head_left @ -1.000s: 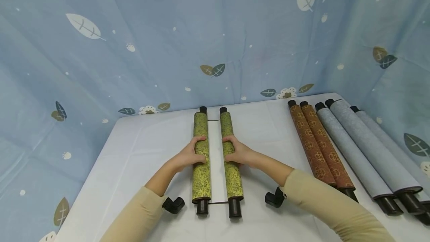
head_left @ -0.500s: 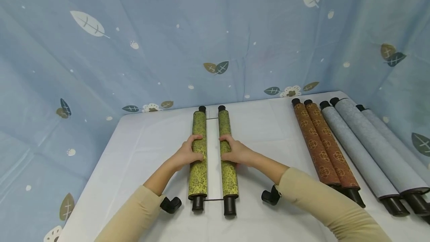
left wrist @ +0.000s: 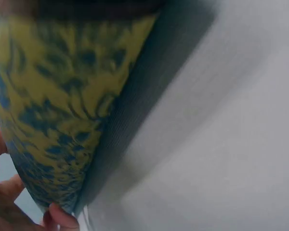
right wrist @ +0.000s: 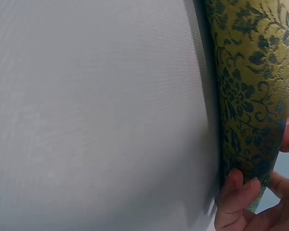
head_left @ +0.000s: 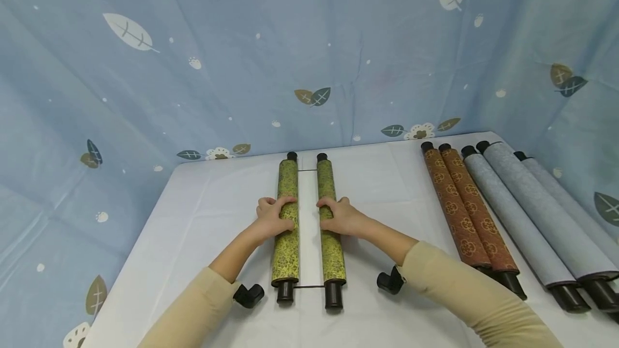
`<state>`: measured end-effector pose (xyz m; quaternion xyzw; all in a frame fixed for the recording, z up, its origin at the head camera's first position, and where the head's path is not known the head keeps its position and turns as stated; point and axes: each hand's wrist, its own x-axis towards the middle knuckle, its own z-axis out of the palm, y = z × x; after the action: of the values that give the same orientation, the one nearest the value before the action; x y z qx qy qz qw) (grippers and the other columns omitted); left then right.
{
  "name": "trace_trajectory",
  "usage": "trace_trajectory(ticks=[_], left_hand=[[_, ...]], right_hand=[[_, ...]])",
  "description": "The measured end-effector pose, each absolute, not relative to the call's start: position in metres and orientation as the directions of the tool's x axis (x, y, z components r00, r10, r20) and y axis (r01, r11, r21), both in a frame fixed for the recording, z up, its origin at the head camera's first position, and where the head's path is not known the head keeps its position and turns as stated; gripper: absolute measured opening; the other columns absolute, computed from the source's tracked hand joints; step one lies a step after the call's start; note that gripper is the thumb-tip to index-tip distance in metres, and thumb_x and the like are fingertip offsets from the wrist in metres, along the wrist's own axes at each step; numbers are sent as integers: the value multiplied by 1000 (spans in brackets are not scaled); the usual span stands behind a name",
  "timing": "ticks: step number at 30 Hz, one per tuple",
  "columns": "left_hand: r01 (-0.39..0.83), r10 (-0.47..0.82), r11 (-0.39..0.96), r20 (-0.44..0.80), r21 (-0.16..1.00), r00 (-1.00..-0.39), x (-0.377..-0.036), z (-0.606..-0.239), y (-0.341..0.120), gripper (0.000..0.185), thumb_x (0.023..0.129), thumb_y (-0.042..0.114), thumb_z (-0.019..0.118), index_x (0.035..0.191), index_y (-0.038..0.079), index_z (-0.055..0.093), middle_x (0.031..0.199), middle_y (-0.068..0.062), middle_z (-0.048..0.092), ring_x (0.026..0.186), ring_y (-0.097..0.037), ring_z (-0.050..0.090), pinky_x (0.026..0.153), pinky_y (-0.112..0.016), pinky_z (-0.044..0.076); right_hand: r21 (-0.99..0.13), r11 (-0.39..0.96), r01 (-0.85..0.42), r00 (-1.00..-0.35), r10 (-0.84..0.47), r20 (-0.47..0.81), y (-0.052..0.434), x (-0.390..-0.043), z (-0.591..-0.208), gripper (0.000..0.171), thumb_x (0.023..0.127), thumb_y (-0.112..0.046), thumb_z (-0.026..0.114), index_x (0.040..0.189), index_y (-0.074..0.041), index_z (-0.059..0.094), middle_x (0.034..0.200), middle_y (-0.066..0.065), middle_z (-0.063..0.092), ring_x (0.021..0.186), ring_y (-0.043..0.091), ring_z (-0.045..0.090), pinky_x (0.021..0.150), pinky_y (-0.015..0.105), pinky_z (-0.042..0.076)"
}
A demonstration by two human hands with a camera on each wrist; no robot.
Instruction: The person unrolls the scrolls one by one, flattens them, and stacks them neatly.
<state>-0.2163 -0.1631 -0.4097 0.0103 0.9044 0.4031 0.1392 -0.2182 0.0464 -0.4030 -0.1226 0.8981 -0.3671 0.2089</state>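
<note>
A scroll with yellow-green floral backing lies partly unrolled, its two rolls side by side with a narrow white strip (head_left: 310, 219) between them. My left hand (head_left: 273, 219) holds the left roll (head_left: 286, 254) near its middle, thumb and index finger across the top and other fingers bent at the outer side. Around the right roll (head_left: 332, 256) my right hand (head_left: 345, 218) curls, thumb and fingertips on its inner side. Dark rod knobs stick out at both ends of each roll. In the wrist views, left fingers (left wrist: 62, 217) and right fingers (right wrist: 238, 195) touch the patterned backing.
On the right of the white-covered table (head_left: 217, 192) lie two brown flower-patterned scrolls (head_left: 454, 208) and several pale grey scrolls (head_left: 541, 208). A blue leaf-print curtain (head_left: 271, 58) hangs behind and at the sides. Black wrist devices (head_left: 249, 295) sit by both cuffs.
The head view has shifted slightly. The left hand's outer fingers now show bent beside the roll, where they were hidden before. The two rolls stay about the same distance apart.
</note>
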Motion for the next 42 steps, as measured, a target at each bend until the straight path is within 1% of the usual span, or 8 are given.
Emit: trace_trajectory(ticks=[3, 10, 15, 21, 24, 30, 33, 42], left_hand=[[-79, 103, 666, -197, 741, -975, -214, -410, -165, 65, 73, 9, 64, 136, 19, 50, 126, -19, 18, 111, -35, 18, 77, -44, 32], [-44, 80, 709, -143, 704, -986, -210, -411, -166, 53, 78, 17, 66, 131, 16, 57, 133, -21, 22, 116, -37, 20, 82, -49, 36], [-21, 85, 742, -125, 670, -988, -207, -418, -166, 64, 75, 30, 78, 132, 18, 52, 135, -26, 20, 121, -40, 20, 84, -55, 37], [-51, 76, 699, -145, 714, -986, -207, -420, -170, 70, 72, 26, 81, 133, 19, 48, 136, -28, 20, 126, -46, 20, 88, -61, 37], [-68, 79, 688, -168, 722, -983, -208, -420, -175, 70, 73, 25, 80, 134, 21, 46, 137, -29, 20, 127, -49, 22, 88, -63, 37], [-101, 84, 664, -209, 740, -974, -210, -421, -184, 71, 74, 20, 76, 136, 22, 42, 139, -31, 19, 127, -49, 26, 89, -64, 37], [-101, 91, 668, -215, 737, -972, -210, -419, -187, 72, 74, 19, 76, 137, 22, 41, 139, -32, 19, 125, -49, 29, 88, -63, 38], [-143, 129, 589, -267, 795, -955, -209, -418, -193, 69, 77, 10, 66, 140, 19, 39, 138, -30, 17, 120, -45, 31, 88, -56, 37]], right_hand=[[-706, 702, -93, -887, -380, -261, 49, -218, -401, 47, 89, -24, 60, 134, -19, 48, 129, 29, 35, 90, 29, 49, 68, 39, 41], [-641, 753, -150, -916, -350, -197, 54, -217, -405, 54, 83, -39, 70, 130, -21, 50, 121, 24, 43, 89, 27, 54, 67, 40, 45], [-668, 733, -130, -921, -339, -193, 56, -217, -407, 57, 80, -35, 74, 129, -20, 49, 123, 25, 43, 93, 28, 54, 72, 42, 46], [-744, 663, -86, -911, -355, -210, 64, -218, -408, 56, 82, -26, 74, 130, -18, 48, 125, 26, 41, 78, 27, 54, 60, 35, 46], [-771, 631, -87, -902, -378, -207, 70, -220, -409, 55, 83, -23, 72, 131, -18, 46, 126, 27, 41, 76, 24, 51, 56, 32, 46], [-831, 554, -50, -876, -424, -230, 82, -224, -409, 57, 84, -15, 69, 135, -15, 42, 126, 27, 43, 55, 19, 47, 48, 35, 48], [-844, 535, -32, -866, -436, -243, 88, -226, -408, 59, 85, -13, 68, 137, -13, 41, 123, 27, 44, 56, 18, 48, 49, 35, 49], [-805, 592, -25, -846, -442, -298, 87, -225, -409, 63, 90, -15, 58, 146, -18, 29, 134, 38, 21, 54, 19, 46, 47, 32, 47]])
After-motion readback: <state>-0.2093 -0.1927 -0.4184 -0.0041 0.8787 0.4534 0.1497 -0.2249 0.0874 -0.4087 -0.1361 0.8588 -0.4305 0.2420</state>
